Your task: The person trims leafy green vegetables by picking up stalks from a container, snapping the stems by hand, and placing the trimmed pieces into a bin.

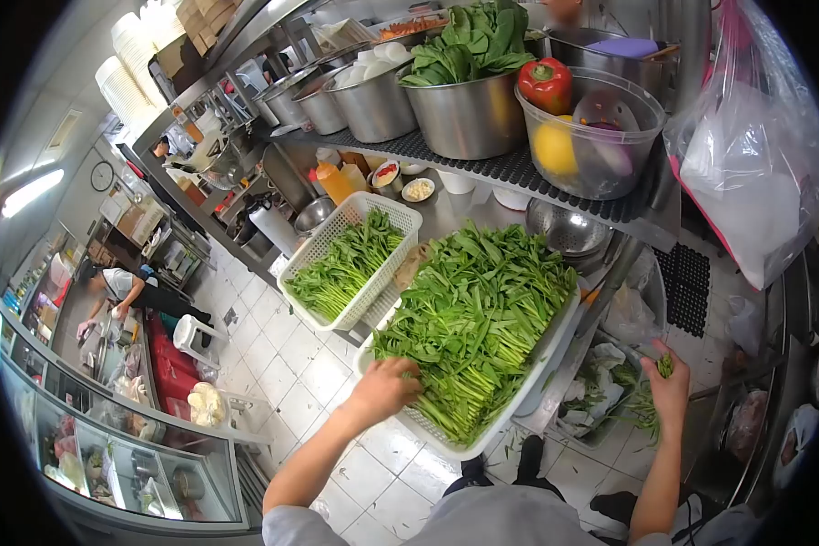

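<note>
A large heap of water spinach [482, 318] fills a white tub [464, 452] in front of me, its leaves toward the back and its cut stems toward me. At the tub's left side, my left hand [384, 393] has its fingers curled into the greens; the fingertips are hidden among the stems. Off to the right, my right hand [669, 391] is closed round a small bunch of water spinach stems [665, 366], with leaves hanging below. Under that hand is a bin [601, 437] holding plastic and loose greens.
A white perforated basket [382, 314] of more greens stands behind left. The shelf [482, 164] above carries steel pots [469, 114] and a clear tub [591, 168] of peppers. A plastic bag [746, 173] hangs right. Another person [123, 287] works at far left.
</note>
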Motion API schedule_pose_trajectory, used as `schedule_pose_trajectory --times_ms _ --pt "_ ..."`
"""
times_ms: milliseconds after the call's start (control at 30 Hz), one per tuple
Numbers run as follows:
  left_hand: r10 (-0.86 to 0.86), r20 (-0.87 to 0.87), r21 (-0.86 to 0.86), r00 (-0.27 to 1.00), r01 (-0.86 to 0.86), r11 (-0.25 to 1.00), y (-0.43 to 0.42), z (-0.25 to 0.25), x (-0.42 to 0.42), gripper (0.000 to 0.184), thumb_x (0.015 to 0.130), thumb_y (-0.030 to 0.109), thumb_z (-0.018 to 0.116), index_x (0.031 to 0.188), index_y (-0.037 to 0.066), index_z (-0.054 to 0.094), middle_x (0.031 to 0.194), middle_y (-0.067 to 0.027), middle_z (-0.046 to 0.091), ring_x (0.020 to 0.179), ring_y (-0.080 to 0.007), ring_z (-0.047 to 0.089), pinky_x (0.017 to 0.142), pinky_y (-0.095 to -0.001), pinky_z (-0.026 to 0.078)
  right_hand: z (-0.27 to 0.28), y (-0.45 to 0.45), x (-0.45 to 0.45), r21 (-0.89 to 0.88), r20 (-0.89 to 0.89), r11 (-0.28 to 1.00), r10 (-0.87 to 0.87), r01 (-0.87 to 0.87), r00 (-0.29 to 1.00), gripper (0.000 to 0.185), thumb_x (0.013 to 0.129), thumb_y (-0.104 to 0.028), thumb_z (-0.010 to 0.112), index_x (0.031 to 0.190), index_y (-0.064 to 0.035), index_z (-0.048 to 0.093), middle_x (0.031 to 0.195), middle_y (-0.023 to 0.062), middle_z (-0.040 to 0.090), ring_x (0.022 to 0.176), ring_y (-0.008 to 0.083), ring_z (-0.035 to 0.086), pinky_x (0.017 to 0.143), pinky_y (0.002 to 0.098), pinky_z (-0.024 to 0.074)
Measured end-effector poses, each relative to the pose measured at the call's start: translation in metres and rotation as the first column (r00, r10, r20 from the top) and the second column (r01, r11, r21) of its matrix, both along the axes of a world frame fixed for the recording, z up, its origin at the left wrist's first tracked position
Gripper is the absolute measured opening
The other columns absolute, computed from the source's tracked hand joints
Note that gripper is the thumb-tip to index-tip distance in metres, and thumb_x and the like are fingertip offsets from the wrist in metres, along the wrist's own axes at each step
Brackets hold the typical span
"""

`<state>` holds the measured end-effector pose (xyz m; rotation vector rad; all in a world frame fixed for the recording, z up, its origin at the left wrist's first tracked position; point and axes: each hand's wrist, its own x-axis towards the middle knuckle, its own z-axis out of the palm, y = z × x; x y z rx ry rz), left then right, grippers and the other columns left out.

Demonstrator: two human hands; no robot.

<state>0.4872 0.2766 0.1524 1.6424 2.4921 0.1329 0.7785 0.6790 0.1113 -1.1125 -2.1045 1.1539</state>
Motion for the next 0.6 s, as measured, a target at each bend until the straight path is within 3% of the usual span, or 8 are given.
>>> schedule_pose_trajectory --times_ms 67,167,200,267,300,400,500,600 --pt "0.017 0.111 0.186 0.994 -0.037 0.982 0.002 0.036 -0.008 0.020 0.079 0.020 0.076 0.097 0.013 0.075 0.102 -0.0038 0.067 0.100 -0.0214 0.061 0.088 -0.0380 0.047 0.028 -0.016 -0.010 -0.035 -0.014 0.999 0.032 -0.032 0.999 0.036 0.083 -0.008 0.074 0.116 0.0016 0.067 0.101 0.0128 0.072 0.089 0.0148 0.063 0.083 0.0278 0.0478" --pt "0.109 0.442 0.269 0.890 -0.247 0.931 0.011 0.077 -0.010 0.024 0.076 0.023 0.081 0.093 0.008 0.075 0.091 -0.0071 0.070 0.083 -0.0239 0.066 0.076 -0.0356 0.051 0.054 -0.035 -0.021 -0.044 -0.067 0.993 0.107 -0.110 0.992 0.029 0.082 -0.007 0.075 0.109 0.0004 0.070 0.091 0.0065 0.071 0.080 0.0105 0.061 0.074 0.0246 0.0473" --pt "0.049 0.403 0.387 0.914 -0.218 0.896 0.014 0.077 -0.011 0.026 0.077 0.023 0.082 0.092 0.004 0.074 0.085 -0.0079 0.069 0.075 -0.0227 0.066 0.066 -0.0327 0.052 0.059 -0.044 -0.029 -0.058 -0.141 0.985 0.150 -0.160 0.979 0.024 0.082 -0.007 0.075 0.105 -0.0004 0.072 0.087 0.0054 0.071 0.077 0.0101 0.061 0.071 0.0247 0.0471" --pt "0.042 0.494 0.379 0.869 -0.258 0.889 0.028 0.084 -0.005 0.027 0.077 0.024 0.083 0.093 0.004 0.073 0.085 -0.0062 0.069 0.075 -0.0194 0.065 0.068 -0.0315 0.051 0.067 -0.067 -0.048 -0.073 -0.284 0.966 0.219 -0.249 0.933 0.015 0.083 -0.006 0.075 0.097 -0.0020 0.074 0.080 0.0032 0.069 0.071 0.0092 0.059 0.066 0.0250 0.0467" --pt "0.031 0.541 0.371 0.840 -0.272 0.888 0.037 0.085 -0.001 0.027 0.077 0.024 0.083 0.093 0.005 0.073 0.085 -0.0054 0.069 0.075 -0.0178 0.065 0.069 -0.0309 0.051 0.077 -0.078 -0.057 0.049 -0.286 0.938 0.342 -0.343 0.895 0.011 0.083 -0.007 0.075 0.093 -0.0037 0.076 0.079 0.0058 0.070 0.070 0.0123 0.062 0.065 0.0261 0.0481" --pt "-0.077 0.632 0.390 0.771 -0.231 0.891 0.070 0.080 0.012 0.028 0.078 0.022 0.083 0.096 0.003 0.072 0.085 -0.0032 0.067 0.076 -0.0108 0.062 0.068 -0.0275 0.050 0.095 -0.110 -0.090 0.063 -0.361 0.843 0.518 -0.534 0.776 0.014 0.083 -0.014 0.077 0.095 -0.0060 0.077 0.087 0.0091 0.075 0.076 0.0151 0.069 0.072 0.0261 0.0523" --pt "-0.143 0.756 0.385 0.638 -0.258 0.886 0.098 0.071 0.024 0.027 0.081 0.021 0.081 0.097 0.001 0.072 0.083 -0.0026 0.064 0.075 -0.0081 0.058 0.066 -0.0254 0.048 0.108 -0.132 -0.109 -0.165 -0.384 0.806 0.478 -0.568 0.790 0.020 0.084 -0.018 0.079 0.097 -0.0026 0.076 0.084 0.0065 0.074 0.076 0.0088 0.065 0.071 0.0251 0.0510" --pt "-0.172 0.790 0.386 0.589 -0.259 0.886 0.110 0.069 0.031 0.025 0.085 0.022 0.077 0.098 0.000 0.072 0.081 0.0000 0.063 0.072 -0.0058 0.055 0.063 -0.0242 0.045 0.099 -0.129 -0.118 -0.257 -0.412 0.819 0.387 -0.513 0.825 0.023 0.085 -0.017 0.077 0.099 0.0007 0.073 0.078 0.0035 0.071 0.071 0.0075 0.060 0.068 0.0244 0.0492"
